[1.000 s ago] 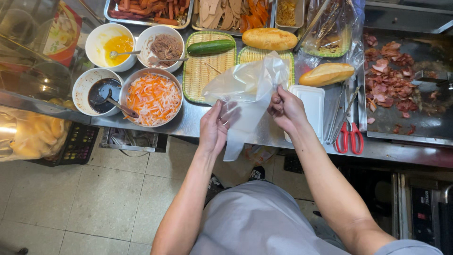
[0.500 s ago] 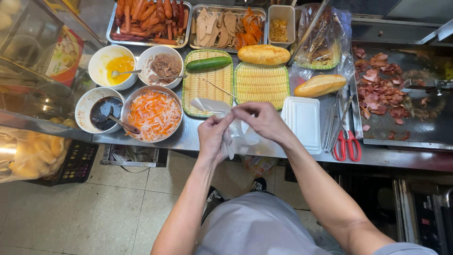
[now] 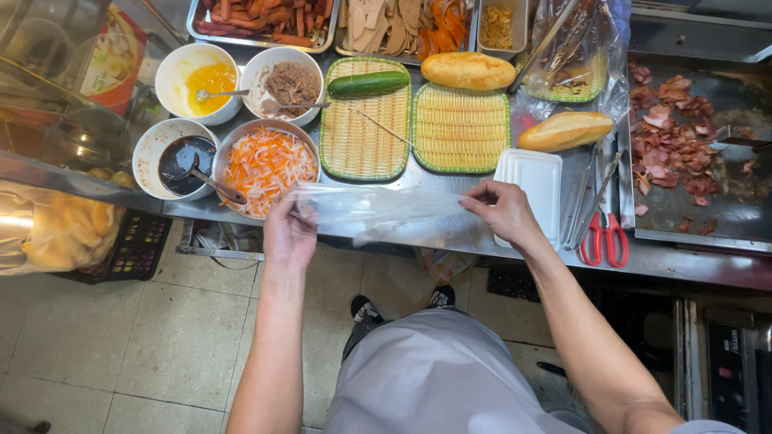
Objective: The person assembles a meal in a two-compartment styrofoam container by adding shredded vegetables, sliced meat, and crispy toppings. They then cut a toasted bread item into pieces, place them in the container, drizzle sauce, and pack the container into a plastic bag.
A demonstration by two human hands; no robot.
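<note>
Now both hands, L (image 3: 289, 233) & R (image 3: 503, 210), pinch a clear plastic bag (image 3: 378, 207), prob. stretched flat.

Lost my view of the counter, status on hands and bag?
Left hand and right hand each pinch an end of the clear plastic bag, stretched flat over the counter edge. Nothing in the way.

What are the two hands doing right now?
Left hand: closed, pinching one end of the clear plastic bag.
Right hand: closed, pinching the bag's other end.
</note>
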